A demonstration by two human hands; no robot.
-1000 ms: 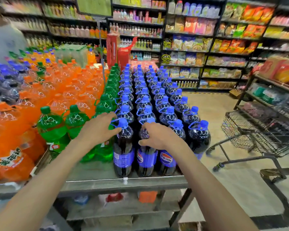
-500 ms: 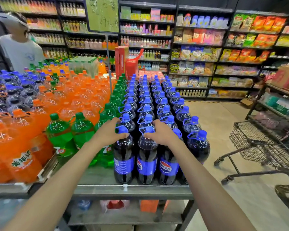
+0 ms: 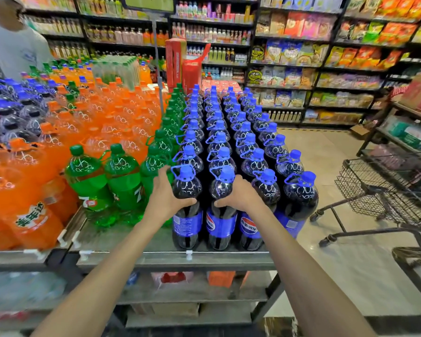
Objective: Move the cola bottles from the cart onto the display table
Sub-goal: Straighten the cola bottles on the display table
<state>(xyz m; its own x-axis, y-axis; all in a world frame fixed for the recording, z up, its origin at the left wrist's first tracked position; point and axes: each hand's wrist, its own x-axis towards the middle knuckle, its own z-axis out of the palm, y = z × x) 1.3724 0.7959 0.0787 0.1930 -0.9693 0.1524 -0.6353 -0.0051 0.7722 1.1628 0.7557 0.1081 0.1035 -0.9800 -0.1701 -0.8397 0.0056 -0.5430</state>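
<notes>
Left hand (image 3: 165,200) curls round front cola bottle (image 3: 186,187); right hand (image 3: 241,195) curls round neighbouring bottle (image 3: 223,188); 2 bottles stand on display table (image 3: 131,242); cart (image 3: 374,190) looks empty: task likely nearly complete.

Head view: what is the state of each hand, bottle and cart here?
Front-left dark plastic cola bottle with blue cap, capped, upright at the front edge of the grey metal table.
Next dark cola bottle, capped, upright to its right.
Left hand, grips the front-left bottle's shoulder.
Right hand, grips the next bottle's shoulder.
Black wire shopping cart, on the floor, apart from the table.
</notes>
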